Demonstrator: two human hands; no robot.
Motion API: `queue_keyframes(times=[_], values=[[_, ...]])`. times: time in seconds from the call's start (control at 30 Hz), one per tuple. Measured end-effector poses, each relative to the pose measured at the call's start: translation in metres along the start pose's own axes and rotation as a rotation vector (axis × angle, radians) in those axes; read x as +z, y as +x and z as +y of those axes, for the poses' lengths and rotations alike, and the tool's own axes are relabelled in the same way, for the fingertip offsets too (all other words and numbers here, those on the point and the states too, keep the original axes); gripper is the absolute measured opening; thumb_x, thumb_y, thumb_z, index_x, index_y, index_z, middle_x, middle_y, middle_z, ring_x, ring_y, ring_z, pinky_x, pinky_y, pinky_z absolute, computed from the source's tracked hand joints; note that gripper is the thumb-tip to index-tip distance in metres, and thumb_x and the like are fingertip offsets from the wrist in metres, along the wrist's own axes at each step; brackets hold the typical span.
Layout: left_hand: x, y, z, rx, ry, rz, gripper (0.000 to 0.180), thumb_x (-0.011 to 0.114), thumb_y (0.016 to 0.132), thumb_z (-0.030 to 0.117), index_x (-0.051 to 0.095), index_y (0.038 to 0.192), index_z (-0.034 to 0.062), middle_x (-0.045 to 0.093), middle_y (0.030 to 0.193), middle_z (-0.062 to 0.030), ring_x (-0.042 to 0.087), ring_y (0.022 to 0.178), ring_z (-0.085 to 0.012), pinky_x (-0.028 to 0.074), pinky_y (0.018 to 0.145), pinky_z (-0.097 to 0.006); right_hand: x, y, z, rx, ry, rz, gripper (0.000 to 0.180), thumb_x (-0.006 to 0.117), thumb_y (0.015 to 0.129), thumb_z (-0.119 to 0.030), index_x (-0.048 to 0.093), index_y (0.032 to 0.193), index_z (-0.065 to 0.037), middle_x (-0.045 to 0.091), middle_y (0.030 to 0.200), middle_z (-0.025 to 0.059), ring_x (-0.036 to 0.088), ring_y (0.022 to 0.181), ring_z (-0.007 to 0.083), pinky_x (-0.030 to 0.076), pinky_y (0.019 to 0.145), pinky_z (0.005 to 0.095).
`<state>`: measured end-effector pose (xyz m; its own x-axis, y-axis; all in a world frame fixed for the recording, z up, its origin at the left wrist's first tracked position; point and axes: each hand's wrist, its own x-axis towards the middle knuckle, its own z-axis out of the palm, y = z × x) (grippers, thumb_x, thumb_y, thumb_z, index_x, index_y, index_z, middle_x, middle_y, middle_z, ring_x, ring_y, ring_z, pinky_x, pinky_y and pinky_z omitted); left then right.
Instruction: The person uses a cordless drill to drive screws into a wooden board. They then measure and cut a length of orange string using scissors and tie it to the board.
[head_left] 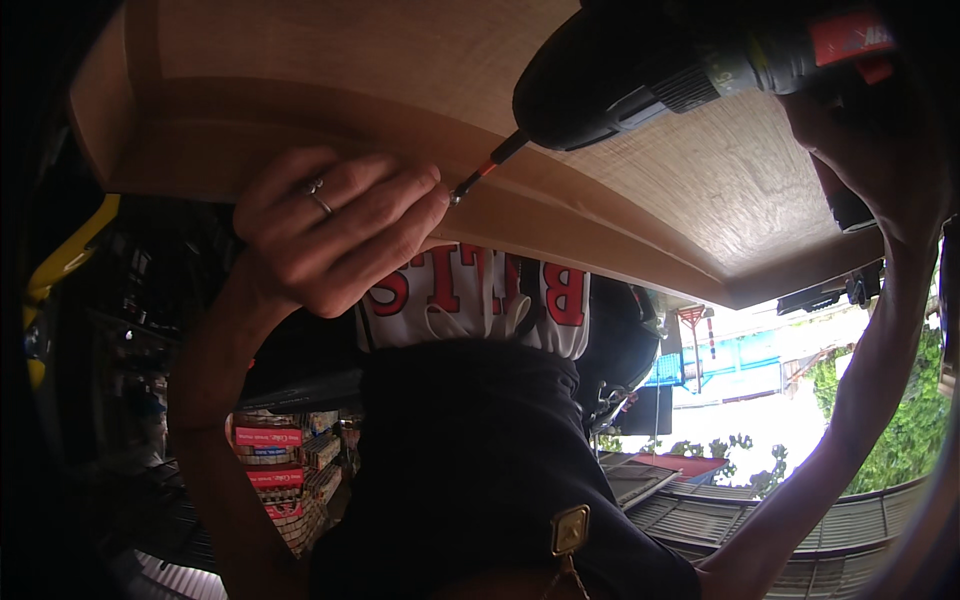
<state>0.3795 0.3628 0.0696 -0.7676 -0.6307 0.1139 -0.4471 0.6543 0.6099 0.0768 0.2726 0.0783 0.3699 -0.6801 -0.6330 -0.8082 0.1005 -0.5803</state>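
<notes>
My right hand point(875, 165) wraps round the handle of a black and red cordless drill point(630, 85), which points left and slightly down. A thin driver bit point(490, 165) with an orange-red band reaches from its chuck. At the bit's tip sits a small shiny metal screw point(457, 197), beside the fingertips of my left hand point(340, 225). These fingers, one wearing a ring, are closed in a pinch at the screw, against the rim of a shallow wooden box or drawer point(400, 60). The thumb is mostly hidden.
The wooden piece's raised edge point(600, 235) runs across in front of my body. A yellow curved bar point(75, 245) stands at the left. Stacked red-labelled packages point(270, 455), metal slatted shutters point(810, 540) and green foliage point(890, 420) show in the background.
</notes>
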Motion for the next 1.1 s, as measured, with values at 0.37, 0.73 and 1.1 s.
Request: queue_keyframes(times=[0.37,0.73,1.1], values=[[0.0024,-0.0045,-0.0002,0.010,0.007,-0.005,0.009,0.069,0.075,0.020,0.071,0.081,0.0145,0.068,0.081,0.0024,0.064,0.070,-0.0091,0.046,0.059,-0.024,-0.0011,0.0024,-0.0031,0.017,0.015,-0.009,0.060,0.081,0.062,-0.022,0.058,0.113,-0.002,0.070,0.084,0.0120,0.069,0.077,0.0249,0.056,0.075,0.0348],[0.0046,-0.0039,-0.0016,0.020,-0.040,0.022,0.016,0.079,0.070,0.019,0.069,0.076,0.0097,0.069,0.076,-0.0014,0.066,0.070,-0.0127,0.047,0.058,-0.025,-0.0052,0.0018,-0.0079,0.062,0.006,-0.038,0.061,0.081,0.062,-0.022,0.057,0.114,-0.002,0.070,0.084,0.0122,0.069,0.077,0.0252,0.056,0.075,0.0350],[0.0025,-0.0039,-0.0016,0.014,-0.035,0.017,0.017,0.079,0.071,0.021,0.068,0.077,0.0102,0.069,0.077,-0.0010,0.066,0.070,-0.0128,0.048,0.059,-0.026,-0.0042,0.0024,-0.0097,0.071,0.026,-0.039,0.062,0.081,0.061,-0.023,0.057,0.114,-0.002,0.070,0.084,0.0124,0.069,0.078,0.0255,0.056,0.075,0.0352]])
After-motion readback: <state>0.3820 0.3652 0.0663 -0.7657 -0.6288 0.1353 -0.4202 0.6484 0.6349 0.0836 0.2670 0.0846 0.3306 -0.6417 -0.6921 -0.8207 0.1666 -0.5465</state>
